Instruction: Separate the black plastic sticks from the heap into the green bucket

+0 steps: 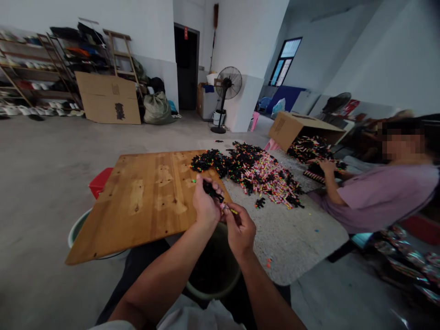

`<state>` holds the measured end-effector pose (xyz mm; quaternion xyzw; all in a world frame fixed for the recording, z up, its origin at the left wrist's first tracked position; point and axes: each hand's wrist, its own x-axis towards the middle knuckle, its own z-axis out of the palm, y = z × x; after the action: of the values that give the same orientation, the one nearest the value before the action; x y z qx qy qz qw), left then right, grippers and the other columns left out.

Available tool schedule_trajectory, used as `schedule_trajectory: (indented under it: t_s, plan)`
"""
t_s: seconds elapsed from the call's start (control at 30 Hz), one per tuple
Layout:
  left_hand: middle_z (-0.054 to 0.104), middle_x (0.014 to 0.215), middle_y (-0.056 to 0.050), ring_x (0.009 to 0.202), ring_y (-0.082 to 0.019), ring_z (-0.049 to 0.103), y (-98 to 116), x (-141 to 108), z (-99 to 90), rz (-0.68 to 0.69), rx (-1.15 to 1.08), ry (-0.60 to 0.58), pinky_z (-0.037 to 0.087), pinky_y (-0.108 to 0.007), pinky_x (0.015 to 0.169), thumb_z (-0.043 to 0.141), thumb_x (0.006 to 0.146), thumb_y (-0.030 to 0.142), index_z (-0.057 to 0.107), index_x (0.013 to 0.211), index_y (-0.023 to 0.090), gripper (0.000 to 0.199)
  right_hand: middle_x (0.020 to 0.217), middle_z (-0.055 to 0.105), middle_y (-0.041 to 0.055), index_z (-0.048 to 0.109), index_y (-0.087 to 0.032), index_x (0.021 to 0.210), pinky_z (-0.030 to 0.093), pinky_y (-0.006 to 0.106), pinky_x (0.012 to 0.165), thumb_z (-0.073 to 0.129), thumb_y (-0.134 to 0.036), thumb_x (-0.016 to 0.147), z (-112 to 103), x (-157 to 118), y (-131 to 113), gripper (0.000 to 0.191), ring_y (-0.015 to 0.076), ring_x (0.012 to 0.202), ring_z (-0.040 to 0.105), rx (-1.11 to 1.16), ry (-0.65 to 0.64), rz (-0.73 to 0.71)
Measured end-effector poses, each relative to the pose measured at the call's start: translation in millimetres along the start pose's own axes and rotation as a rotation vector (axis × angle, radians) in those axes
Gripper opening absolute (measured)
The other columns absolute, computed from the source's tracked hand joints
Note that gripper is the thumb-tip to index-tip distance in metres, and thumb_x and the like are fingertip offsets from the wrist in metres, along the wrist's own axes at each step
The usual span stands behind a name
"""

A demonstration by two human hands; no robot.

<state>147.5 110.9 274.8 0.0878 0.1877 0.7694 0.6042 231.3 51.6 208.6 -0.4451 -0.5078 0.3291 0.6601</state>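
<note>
My left hand is closed around a small black plastic toy, which looks like a toy gun. A green tip shows beside my fingers. My right hand pinches a thin pink and yellow tube against the toy's near end; the fingers hide part of the contact. Both hands are together above the right edge of the wooden board. Just beyond lies a pile of black toys with orange and green tips, mixed with many pink and yellow wrapped tubes.
Below my hands a round bucket stands between my knees. The grey table extends right, where a person in a pink shirt sits handling pieces near a tipped cardboard box. A red container and a standing fan are farther off.
</note>
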Motion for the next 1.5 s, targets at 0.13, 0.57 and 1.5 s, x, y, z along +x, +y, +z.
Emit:
schedule_trajectory:
  t_s: [0.13,0.57,1.5]
  plan:
    - [0.049,0.057,0.005,0.047,-0.009,0.048,0,1,-3.2,0.010,-0.003,-0.013,0.038,-0.022,0.049,0.063,0.097,0.055,0.054,0.078,0.021,0.040,0.078,0.073,0.0016,0.074,-0.018,0.101,0.057,0.029,0.059,0.077,-0.043,0.089,4,2,-2,0.028,0.0141,0.060,0.065,0.162,-0.010,0.159]
    - [0.061,0.066,0.002,0.050,-0.010,0.052,-16,-4,-32.6,0.129,0.293,-0.061,0.042,-0.022,0.048,0.061,0.092,0.068,0.058,0.082,0.020,0.049,0.070,0.067,-0.0018,0.070,-0.017,0.103,0.053,0.026,0.059,0.075,-0.048,0.087,11,2,30,0.036,0.0139,0.059,0.062,0.078,0.126,0.248]
    - [0.072,0.121,-0.017,0.115,-0.028,0.067,-253,105,-63.3,-0.065,2.145,-0.900,0.049,-0.033,0.097,0.056,0.101,0.044,0.072,0.118,0.013,0.038,0.126,0.070,0.0209,0.076,-0.014,0.116,0.048,0.030,0.093,0.064,-0.029,0.097,-232,189,192,0.027,0.0282,0.119,0.065,-1.320,-0.229,0.506]
